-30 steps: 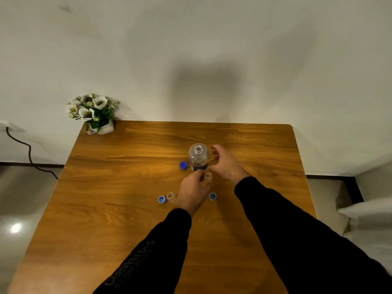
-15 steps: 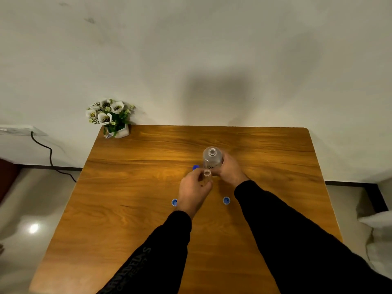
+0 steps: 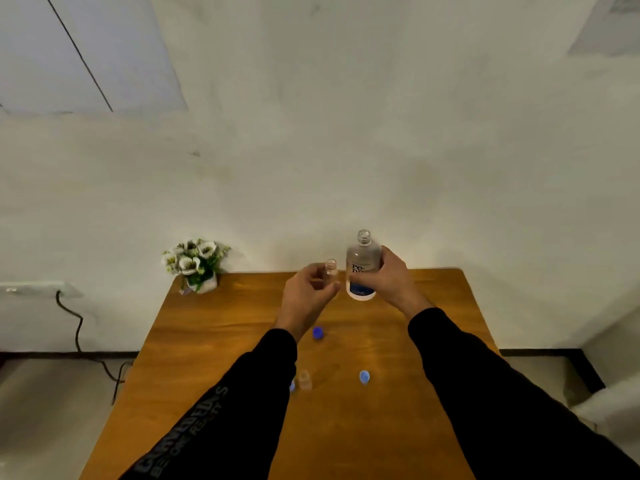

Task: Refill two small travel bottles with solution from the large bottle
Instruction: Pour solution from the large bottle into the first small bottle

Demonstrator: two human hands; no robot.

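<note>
Solution bottle (image 3: 362, 268), the large clear one with a blue-and-white label, sits upright in your right hand (image 3: 389, 278), fingers wrapped round its body, lifted above the far end of the counter (image 3: 221, 341). Its neck is uncapped. Just beside it, your left hand (image 3: 306, 296) pinches a small travel bottle (image 3: 330, 271) between thumb and fingers, also upright and open at the top, its mouth lower than the mouth of the large one. The two bottles are near each other but apart.

Down on the counter, between your sleeves, the second small travel bottle (image 3: 304, 380) stands uncapped, blurred. A dark blue cap (image 3: 317, 333) lies beyond it, close to your left wrist. A light blue cap (image 3: 364, 376) lies to the right of the standing bottle, and another light blue cap (image 3: 292, 386) peeks out just beside your left sleeve (image 3: 242, 403).

At the far left corner of the counter stands a small pot of white flowers (image 3: 195, 263). A black cable (image 3: 78, 327) hangs down the wall to the floor.
</note>
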